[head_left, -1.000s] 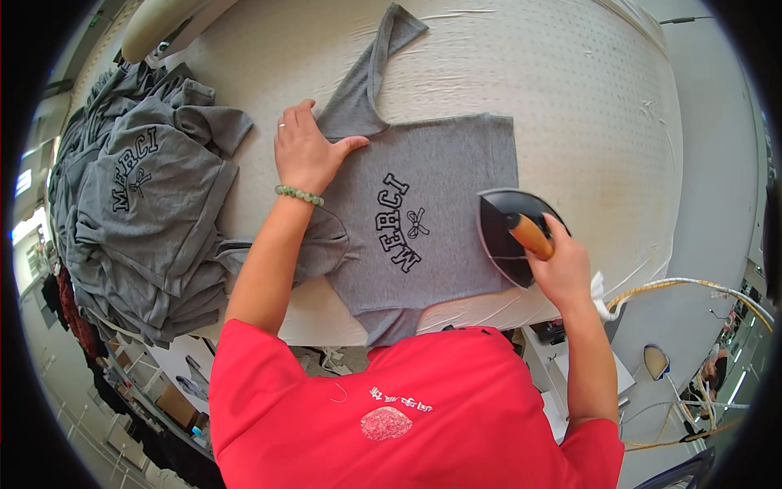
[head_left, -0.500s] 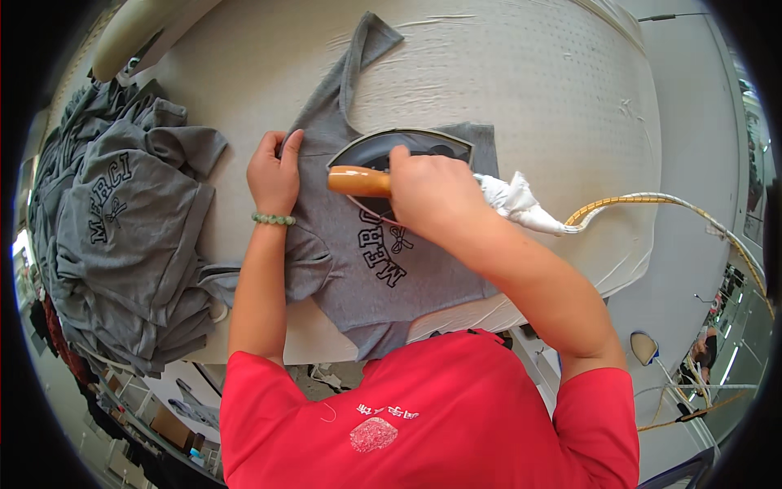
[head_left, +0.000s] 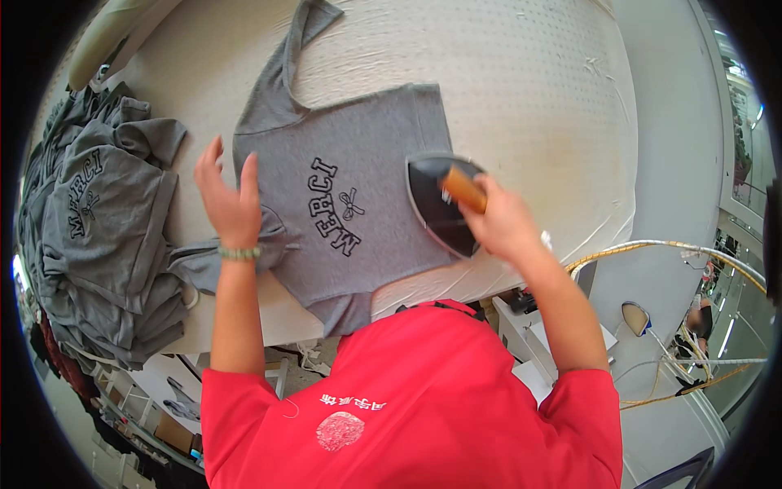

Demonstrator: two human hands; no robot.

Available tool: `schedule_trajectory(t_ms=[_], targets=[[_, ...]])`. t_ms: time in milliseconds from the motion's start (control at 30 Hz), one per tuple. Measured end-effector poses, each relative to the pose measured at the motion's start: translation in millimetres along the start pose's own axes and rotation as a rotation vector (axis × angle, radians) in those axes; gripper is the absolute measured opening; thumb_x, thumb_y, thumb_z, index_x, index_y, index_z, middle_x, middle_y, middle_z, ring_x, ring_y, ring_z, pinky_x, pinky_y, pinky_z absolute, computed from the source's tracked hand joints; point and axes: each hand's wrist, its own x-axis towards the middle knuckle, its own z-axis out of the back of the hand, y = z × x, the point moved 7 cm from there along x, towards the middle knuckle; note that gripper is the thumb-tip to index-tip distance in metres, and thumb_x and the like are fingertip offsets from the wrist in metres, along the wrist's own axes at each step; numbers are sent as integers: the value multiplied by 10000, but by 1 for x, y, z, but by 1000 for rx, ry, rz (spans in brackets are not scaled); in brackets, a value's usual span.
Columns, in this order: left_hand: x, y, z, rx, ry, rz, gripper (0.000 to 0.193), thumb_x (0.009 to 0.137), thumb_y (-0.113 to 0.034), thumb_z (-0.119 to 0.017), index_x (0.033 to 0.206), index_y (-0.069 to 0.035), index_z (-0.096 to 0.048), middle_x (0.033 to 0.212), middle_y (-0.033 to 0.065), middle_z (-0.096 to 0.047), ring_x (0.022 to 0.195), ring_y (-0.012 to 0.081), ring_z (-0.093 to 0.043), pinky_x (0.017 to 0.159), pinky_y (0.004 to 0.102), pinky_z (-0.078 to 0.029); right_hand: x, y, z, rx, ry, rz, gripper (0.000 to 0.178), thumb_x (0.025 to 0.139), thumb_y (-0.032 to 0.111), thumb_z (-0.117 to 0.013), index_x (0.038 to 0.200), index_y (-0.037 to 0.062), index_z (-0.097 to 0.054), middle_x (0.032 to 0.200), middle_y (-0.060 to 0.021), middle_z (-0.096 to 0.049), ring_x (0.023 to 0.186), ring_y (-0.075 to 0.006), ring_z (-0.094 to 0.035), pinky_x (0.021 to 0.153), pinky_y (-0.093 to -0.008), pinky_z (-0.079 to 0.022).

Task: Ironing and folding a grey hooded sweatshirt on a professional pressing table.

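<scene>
Step in hand, judged: pressing the sweatshirt (head_left: 379, 191), spread on the worktop (head_left: 521, 106). Iron (head_left: 430, 181) over its 3 o'clock edge; right hand (head_left: 505, 226) wrapped round the handle (head_left: 464, 190). Left hand (head_left: 230, 205) at 9 o'clock, fingers wide, holding nothing; contact unclear. Next move probably calls for keeping those fingers off the iron's path. Count: one held iron, one spread sweatshirt, one heap (head_left: 114, 236) farther out at 9 o'clock, pieces uncountable.

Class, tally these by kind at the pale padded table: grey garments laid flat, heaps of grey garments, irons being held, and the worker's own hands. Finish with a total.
Flat grey garment: 1
Heap of grey garments: 1
Held iron: 1
Hands, left hand and right hand: 2
Total: 5
</scene>
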Motion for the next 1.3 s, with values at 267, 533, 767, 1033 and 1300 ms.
schedule_trajectory(t_ms=[267, 533, 767, 1033, 1300], targets=[[-220, -14, 81, 54, -144, 319, 437, 964, -80, -716, 1364, -4, -558, 1325, 108, -559, 1191, 225, -564, 964, 343, -484, -71, -105, 19, -176, -9, -73, 548, 880, 254, -766, 1377, 116, -580, 982, -242, -742, 923, -461, -710, 787, -521, -567], [-278, -4, 21, -545, -9, 999, 266, 1033, -238, -708, 1100, 19, -706, 1029, 42, -730, 934, 98, -609, 863, 284, -498, -23, -179, 72, -77, -281, -42, 441, 901, 285, -765, 1278, 84, -656, 1003, -201, -747, 963, -416, -711, 843, -484, -560], [-298, -42, 37, -652, -404, 992, 338, 1066, -312, -660, 1003, 16, -709, 936, -5, -678, 834, 78, -533, 783, 286, -480, -52, -104, 101, -260, -542, 304, 400, 913, 306, -783, 1230, 75, -701, 1096, -149, -748, 1055, -350, -704, 886, -445, -553], [-454, -123, 96, -573, -484, 1134, 362, 1067, -324, -652, 914, 3, -675, 832, -34, -630, 780, 64, -501, 720, 284, -465, -77, 63, 22, 136, -219, 1022, 245, 949, 138, -730, 1181, 61, -727, 1080, -152, -737, 1020, -305, -712, 862, -414, -559], [-595, -128, 124, -519, -569, 1280, 367, 1046, -324, -671, 871, -2, -668, 729, -35, -599, 698, 68, -477, 639, 309, -440, -115, 232, -185, -401, 28, 1580, 289, 873, 217, -753, 1125, 76, -744, 1201, -152, -690, 1183, -345, -629, 980, -464, -512]])
